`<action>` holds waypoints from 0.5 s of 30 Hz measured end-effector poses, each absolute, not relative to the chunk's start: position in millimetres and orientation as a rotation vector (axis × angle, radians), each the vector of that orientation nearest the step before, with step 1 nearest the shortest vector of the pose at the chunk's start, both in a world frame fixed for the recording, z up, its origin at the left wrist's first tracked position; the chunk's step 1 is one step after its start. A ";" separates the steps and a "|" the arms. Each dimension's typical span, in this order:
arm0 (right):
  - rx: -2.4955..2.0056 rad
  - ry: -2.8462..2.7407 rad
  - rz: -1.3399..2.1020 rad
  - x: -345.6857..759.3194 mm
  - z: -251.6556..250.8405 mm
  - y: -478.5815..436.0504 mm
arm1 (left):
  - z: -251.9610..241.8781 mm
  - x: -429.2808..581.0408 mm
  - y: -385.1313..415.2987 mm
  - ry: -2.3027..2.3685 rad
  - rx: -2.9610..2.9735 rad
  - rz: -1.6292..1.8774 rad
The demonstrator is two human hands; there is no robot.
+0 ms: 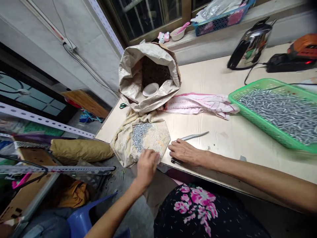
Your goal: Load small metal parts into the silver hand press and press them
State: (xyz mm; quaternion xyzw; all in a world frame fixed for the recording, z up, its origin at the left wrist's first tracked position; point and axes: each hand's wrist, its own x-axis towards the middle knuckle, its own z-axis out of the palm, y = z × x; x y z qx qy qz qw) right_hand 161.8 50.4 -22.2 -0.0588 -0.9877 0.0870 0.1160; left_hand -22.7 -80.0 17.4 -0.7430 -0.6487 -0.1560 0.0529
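My left hand [148, 166] is at the front edge of a stained, crumpled cloth [120, 140]. Its fingers curl downward, slightly blurred, and whatever they pinch is hidden. On the cloth lies a pile of small silvery screw-like metal pieces [140, 134]. My right hand [183, 152] rests on the table near its front edge, fingers curled and knuckles up. From beneath it sticks out a thin pointed metal blade [195, 135], and a black handle-like end [174, 161] shows below the hand. How these two parts join, and what the fingers grip, is covered.
An open woven sack [128, 79] holding a white bowl [150, 89] stands behind the cloth. A pink-white towel [200, 105] lies beside it. At right are a green basket [267, 129] of similar metal pieces, a kettle [252, 43] and a charger with battery [282, 62]. Green-handled scissors [123, 105] lie left.
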 end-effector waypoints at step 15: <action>-1.493 -2.026 -0.193 340.4 90.2 101.6 | 9.0 -82.8 -29.4 -2.288 -2.101 0.356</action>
